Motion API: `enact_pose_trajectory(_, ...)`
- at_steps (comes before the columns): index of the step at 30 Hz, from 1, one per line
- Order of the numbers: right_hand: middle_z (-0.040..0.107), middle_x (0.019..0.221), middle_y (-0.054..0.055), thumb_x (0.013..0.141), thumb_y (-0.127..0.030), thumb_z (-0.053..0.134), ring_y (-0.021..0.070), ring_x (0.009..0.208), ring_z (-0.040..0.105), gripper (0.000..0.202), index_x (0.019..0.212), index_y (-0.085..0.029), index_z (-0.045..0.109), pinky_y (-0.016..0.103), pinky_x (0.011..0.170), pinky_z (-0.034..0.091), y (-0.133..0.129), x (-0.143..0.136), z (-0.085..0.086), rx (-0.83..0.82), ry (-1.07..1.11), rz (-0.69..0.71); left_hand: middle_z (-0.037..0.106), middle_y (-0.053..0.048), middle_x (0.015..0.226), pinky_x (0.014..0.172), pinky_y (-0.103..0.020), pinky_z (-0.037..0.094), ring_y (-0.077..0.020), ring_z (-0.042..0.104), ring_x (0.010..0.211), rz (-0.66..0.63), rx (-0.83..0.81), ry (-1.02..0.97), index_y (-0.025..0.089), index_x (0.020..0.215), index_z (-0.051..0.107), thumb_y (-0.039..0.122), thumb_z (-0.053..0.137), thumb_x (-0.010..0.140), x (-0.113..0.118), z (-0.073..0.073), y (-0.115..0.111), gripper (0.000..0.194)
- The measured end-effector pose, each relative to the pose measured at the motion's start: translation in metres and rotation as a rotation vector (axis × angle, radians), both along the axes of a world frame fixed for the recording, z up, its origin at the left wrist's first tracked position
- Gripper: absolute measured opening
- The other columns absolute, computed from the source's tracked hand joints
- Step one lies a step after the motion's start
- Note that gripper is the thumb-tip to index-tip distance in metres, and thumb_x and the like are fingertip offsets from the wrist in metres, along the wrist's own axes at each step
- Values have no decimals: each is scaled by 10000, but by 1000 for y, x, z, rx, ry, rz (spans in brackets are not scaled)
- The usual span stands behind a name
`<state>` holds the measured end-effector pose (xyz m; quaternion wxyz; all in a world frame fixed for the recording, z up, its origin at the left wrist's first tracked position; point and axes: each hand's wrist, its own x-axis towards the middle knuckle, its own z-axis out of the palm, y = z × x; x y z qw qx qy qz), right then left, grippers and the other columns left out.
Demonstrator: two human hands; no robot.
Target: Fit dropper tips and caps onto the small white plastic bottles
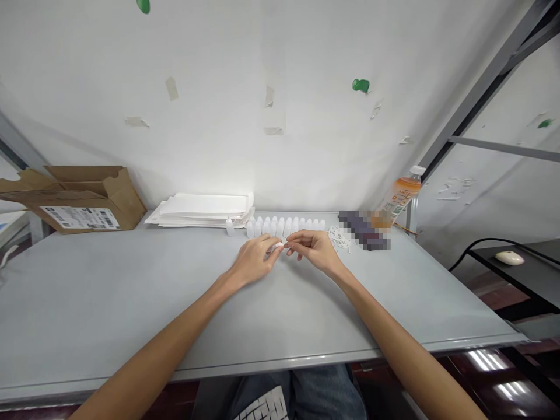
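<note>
Pinching a small white plastic-looking piece (276, 247) between thumb and fingers, the left hand (254, 259) meets the right hand (314, 249), its fingertips drawn together beside the piece; whether they grip anything, I cannot tell. Just behind stand small translucent white bottles (280, 227), with thin white strips (339, 238) piled to their right on the smooth grey table (131, 309).

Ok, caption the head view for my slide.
Left hand holding a small white item, right hand close by, bottles lined behind.
</note>
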<state>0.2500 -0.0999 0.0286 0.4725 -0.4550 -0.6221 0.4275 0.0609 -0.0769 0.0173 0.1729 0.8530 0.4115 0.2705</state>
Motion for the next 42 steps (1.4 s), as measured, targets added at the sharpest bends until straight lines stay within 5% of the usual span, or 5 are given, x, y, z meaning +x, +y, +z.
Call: enact_pose_trajectory(42,679,641,24,703,-365,755,183,639,689,245,745,-162,626,319,645,543,0,2,-3,-35,41,126,528,-20,722,607,-271,356,-143,486,627,-120,114,19,171,874,672,265,405,948,2,-5,-3,293)
